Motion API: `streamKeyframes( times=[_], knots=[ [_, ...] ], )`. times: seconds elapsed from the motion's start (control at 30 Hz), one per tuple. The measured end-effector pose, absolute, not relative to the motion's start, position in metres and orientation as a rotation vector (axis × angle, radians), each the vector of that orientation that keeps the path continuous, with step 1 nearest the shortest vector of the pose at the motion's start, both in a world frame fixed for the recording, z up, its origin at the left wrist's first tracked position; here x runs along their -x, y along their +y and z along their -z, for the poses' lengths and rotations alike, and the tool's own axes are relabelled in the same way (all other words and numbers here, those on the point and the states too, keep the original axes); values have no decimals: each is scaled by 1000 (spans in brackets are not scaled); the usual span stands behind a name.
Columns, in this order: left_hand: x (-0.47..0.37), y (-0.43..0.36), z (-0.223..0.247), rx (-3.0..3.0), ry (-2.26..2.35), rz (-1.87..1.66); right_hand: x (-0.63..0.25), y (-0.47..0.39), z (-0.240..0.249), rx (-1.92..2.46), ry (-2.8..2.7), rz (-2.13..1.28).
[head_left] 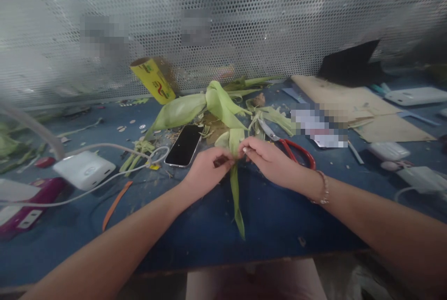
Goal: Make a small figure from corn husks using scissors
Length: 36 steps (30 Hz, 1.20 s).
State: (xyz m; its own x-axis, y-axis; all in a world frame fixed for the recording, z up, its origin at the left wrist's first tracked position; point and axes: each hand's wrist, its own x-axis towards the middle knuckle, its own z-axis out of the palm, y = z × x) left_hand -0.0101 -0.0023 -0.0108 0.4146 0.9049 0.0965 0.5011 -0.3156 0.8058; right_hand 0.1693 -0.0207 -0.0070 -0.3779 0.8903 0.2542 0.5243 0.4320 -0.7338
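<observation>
My left hand (211,170) and my right hand (263,156) meet over the middle of the blue table, each pinching a bunch of long green leaves (223,109). The broad leaves fold and arch away from me above the fingers, and one narrow tip hangs toward the table's front edge. Thumbs and fingertips press at the narrow part where the leaves come together; exactly what lies between them is partly hidden. Just right of my right hand are red-handled scissors (296,151). A black-screened phone (184,145) lies behind my left hand.
A yellow roll (153,80) leans near the perforated metal panel (244,25). On the left are a white charger (84,170) with cables, a purple-and-white power strip (31,209) and an orange strip (117,205). Brown cardboard (335,100) and another phone (417,96) lie to the right.
</observation>
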Motion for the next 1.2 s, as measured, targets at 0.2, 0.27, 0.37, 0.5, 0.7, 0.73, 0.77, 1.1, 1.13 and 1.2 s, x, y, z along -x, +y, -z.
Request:
streamKeyframes(
  times=[0.2, 0.27, 0.37, 0.5, 0.7, 0.73, 0.77, 1.1, 1.13, 1.2],
  knots=[
    [11, -1, 14, -1662, 1152, -729, -168, -22, 7, 1062, -1960, -864],
    [10, -1, 13, -1642, 1141, -777, -168, -23, 5, 1012, -1934, -939],
    [9, -2, 9, -1629, 1116, -822, -167, -25, 2, 979, -1916, -1016],
    [9, -3, 9, -1651, 1079, -798, -166, -27, 1, 977, -1888, -1161],
    [9, -6, 14, -1852, 1102, -702, -166, -30, -1, 1036, -1778, -1271],
    [9, -6, 14, -1910, 1114, -682, -166, -30, -1, 1050, -1771, -1267],
    [8, -7, 14, -1968, 1122, -669, -166, -30, -2, 1057, -1766, -1268],
    [8, -5, 14, -2045, 1077, -689, -163, -27, 0, 1069, -1787, -1165],
    [8, -5, 14, -2019, 1086, -683, -164, -27, 1, 1074, -1817, -1120],
    [8, -4, 14, -1942, 1100, -677, -166, -26, 3, 1074, -1898, -900]
  ],
)
